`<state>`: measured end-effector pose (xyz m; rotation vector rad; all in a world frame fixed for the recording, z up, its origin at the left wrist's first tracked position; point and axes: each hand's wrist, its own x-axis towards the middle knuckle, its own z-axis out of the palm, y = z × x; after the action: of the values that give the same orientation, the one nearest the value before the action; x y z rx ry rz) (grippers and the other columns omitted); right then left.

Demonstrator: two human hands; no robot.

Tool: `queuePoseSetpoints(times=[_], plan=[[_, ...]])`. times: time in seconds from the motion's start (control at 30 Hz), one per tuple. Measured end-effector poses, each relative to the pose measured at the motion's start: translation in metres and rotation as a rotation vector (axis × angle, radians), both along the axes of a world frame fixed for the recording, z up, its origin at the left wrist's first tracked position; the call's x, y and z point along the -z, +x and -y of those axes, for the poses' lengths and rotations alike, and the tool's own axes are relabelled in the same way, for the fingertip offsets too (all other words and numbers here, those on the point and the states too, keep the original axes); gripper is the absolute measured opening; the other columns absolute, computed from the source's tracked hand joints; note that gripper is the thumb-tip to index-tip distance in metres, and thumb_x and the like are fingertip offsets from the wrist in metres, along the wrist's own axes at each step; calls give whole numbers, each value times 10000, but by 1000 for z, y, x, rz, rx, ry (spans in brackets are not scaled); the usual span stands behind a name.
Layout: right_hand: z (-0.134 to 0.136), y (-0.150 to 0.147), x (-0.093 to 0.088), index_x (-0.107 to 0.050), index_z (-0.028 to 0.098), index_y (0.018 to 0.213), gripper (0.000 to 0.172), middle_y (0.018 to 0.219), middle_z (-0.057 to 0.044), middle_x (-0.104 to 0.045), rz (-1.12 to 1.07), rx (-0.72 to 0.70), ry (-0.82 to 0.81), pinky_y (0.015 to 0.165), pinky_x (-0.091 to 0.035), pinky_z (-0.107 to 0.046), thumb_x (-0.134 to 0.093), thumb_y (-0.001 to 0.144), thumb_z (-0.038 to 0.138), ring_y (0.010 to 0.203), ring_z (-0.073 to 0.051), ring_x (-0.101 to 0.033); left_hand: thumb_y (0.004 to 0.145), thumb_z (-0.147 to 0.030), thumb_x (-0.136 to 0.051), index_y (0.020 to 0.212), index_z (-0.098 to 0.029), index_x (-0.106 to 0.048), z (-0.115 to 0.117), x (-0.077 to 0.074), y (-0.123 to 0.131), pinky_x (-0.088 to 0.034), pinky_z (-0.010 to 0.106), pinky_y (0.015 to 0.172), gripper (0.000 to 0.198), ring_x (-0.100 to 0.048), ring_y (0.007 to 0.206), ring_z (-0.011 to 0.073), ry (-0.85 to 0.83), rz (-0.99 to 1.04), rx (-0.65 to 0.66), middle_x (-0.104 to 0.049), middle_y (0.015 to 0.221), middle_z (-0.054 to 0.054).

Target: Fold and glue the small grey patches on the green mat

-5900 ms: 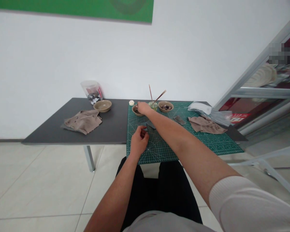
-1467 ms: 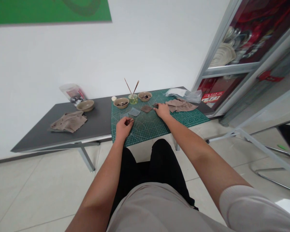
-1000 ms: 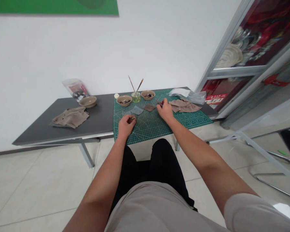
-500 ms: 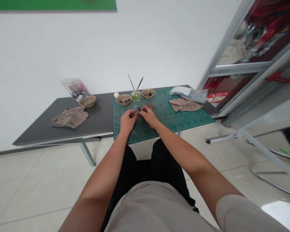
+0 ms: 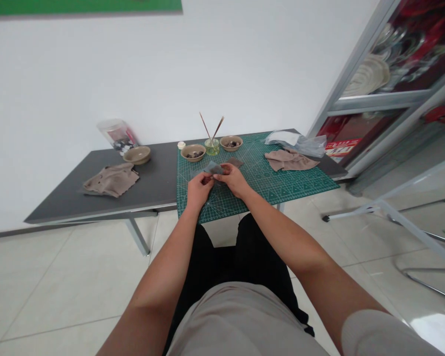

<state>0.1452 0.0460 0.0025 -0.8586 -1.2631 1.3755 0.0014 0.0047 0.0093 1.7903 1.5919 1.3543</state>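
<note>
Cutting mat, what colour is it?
The cutting mat is green with pale grid lines, shown in the head view.

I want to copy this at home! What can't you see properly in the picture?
All from the head view:
Grey sheet: the left hand and right hand hide part of it.
Dark bits in the bowl: too small to tell what they are.
Bits in the plastic tub: too small.
Green board: cut off by the top edge.

Left hand (image 5: 199, 190), right hand (image 5: 233, 180) pinch grey sheet (image 5: 213, 168), probably sandpaper, over cutting mat (image 5: 282, 185).
</note>
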Motion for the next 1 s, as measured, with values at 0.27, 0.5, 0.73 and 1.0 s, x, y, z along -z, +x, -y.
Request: queuePoseSetpoints(times=[0.27,0.5,0.73,1.0], plan=[[-4,4,0,-681,156,802,312,804,-20,-690,-28,-145,-14,731,-466,-298,-819,600,349,730,-148,-612,763,-244,-618,764,-185,-684,0,3,-2,-430,254,640,88,-549,631,130,-22,8,-8,-628,672,-21],[-4,3,2,-635,161,760,323,752,5,-653,-22,-101,11,663,-446,-263,-817,580,360,682,-122,-567,783,-277,-631,806,-181,-709,0,7,-3,-417,245,632,126,-553,632,123,3,9,0,-656,688,-20],[-1,1,2,-581,177,700,347,653,33,-603,-50,-50,-4,590,-460,-259,-825,564,383,601,-110,-543,754,-269,-677,782,-192,-718,1,6,-3,-433,253,625,91,-583,637,132,17,104,13,-682,695,-14],[1,4,2,-637,185,791,349,773,0,-649,-180,-45,-53,634,-516,-297,-780,647,469,686,-139,-597,715,-309,-729,832,-189,-667,-4,6,-6,-492,269,639,179,-609,612,129,64,439,51,-667,702,-14]])
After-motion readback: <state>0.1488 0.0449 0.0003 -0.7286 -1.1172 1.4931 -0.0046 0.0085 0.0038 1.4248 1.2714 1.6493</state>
